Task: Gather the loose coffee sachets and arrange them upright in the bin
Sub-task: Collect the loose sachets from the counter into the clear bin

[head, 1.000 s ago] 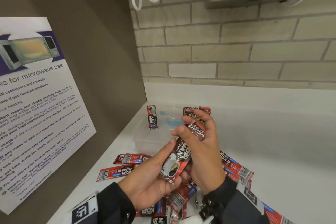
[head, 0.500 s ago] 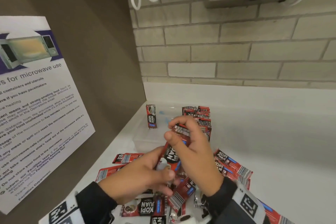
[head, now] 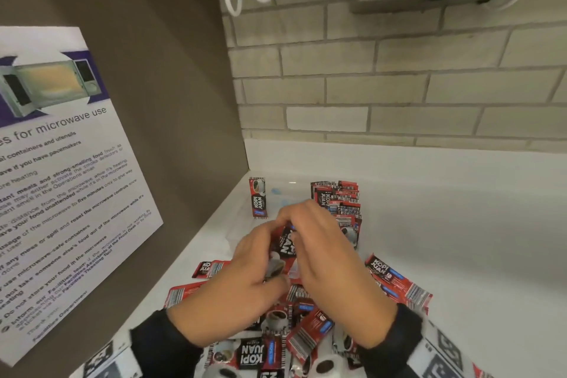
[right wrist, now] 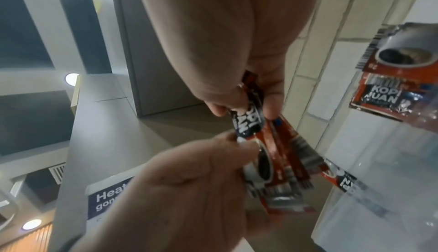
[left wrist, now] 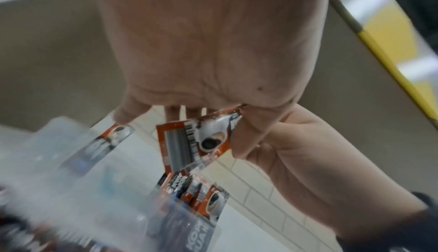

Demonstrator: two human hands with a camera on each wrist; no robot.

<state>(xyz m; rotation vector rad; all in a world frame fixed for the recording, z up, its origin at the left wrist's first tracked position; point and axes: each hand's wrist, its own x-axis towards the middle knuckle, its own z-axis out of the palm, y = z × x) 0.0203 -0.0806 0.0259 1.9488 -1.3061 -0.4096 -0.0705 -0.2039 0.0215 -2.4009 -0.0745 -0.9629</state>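
White counter [head: 460, 255], brown side panel along its left edge carrying a microwave notice [head: 55, 178]. Clear bin [head: 285, 193] sits in the counter's back left corner; I see a row of sachets [head: 337, 199] upright along its right side and a lone sachet [head: 257, 197] standing at its left wall. Loose pile of sachets [head: 306, 331] lies at the near edge. Both hands meet just in front of the bin: my left hand [head: 245, 279] and right hand [head: 331, 261] each pinch the same small bundle of sachets [head: 287, 250] [right wrist: 272, 154], fingers curled round it, held clear of the counter.
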